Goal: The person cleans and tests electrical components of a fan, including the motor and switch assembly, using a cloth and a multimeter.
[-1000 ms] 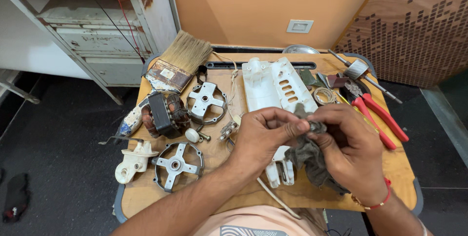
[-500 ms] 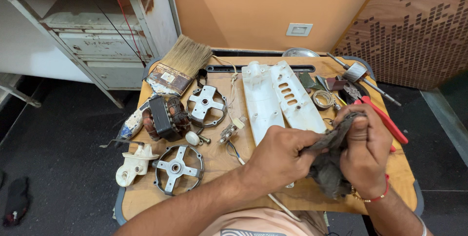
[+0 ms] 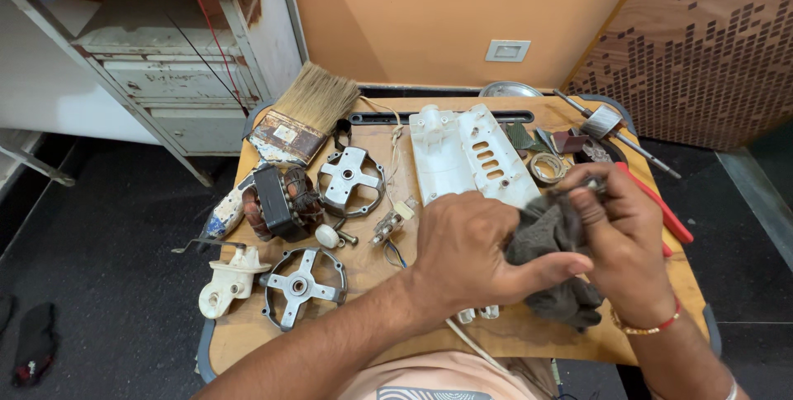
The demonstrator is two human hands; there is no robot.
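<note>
Since half a second ago, both my hands sit lower over the board. My left hand [image 3: 467, 251] is clamped on the dark rag [image 3: 552, 239], thumb across it; my right hand [image 3: 628, 239] closes on the rag's far side. Beyond them lies the white plastic housing [image 3: 467, 152], then the motor stator [image 3: 281, 202] and wide paintbrush [image 3: 301, 115].

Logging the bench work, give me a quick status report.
Left hand and right hand both gripping dark grey rag. White plastic housing lies just beyond. Nothing blocking.
</note>
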